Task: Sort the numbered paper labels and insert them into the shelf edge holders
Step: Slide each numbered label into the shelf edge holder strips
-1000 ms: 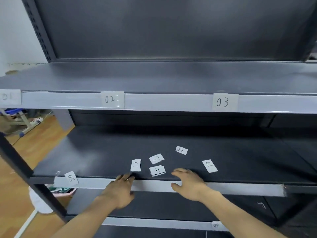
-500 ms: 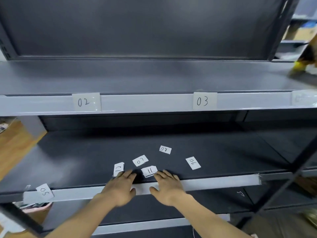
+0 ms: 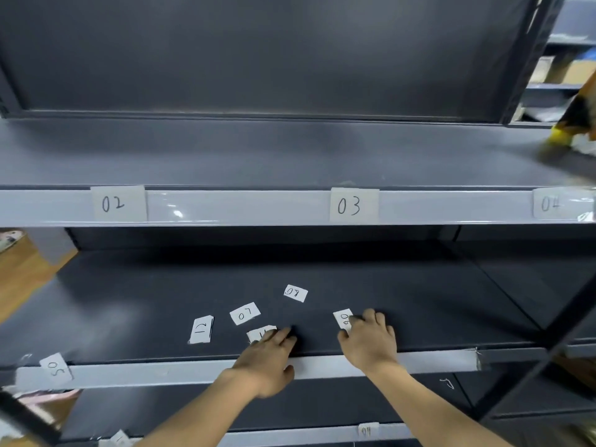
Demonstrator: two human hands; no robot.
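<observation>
Labels [image 3: 245,313] are thin floppy paper lying flat near the front edge of the shelf [image 3: 419,301], so I'd slide one to the lip and pinch a corner. Left hand [image 3: 267,359] rests flat on label 11 [image 3: 258,333], right hand [image 3: 371,343] presses label 06 [image 3: 342,317], nothing gripped.

Small white handwritten paper labels [image 3: 245,313]: five are lying loose on the dark grey metal middle shelf [image 3: 129,301]. Three are sitting in the pale grey holder strip [image 3: 242,206] above it, and one is sitting on its front edge. Bare hands [image 3: 267,362]: two are reaching onto it.
</observation>
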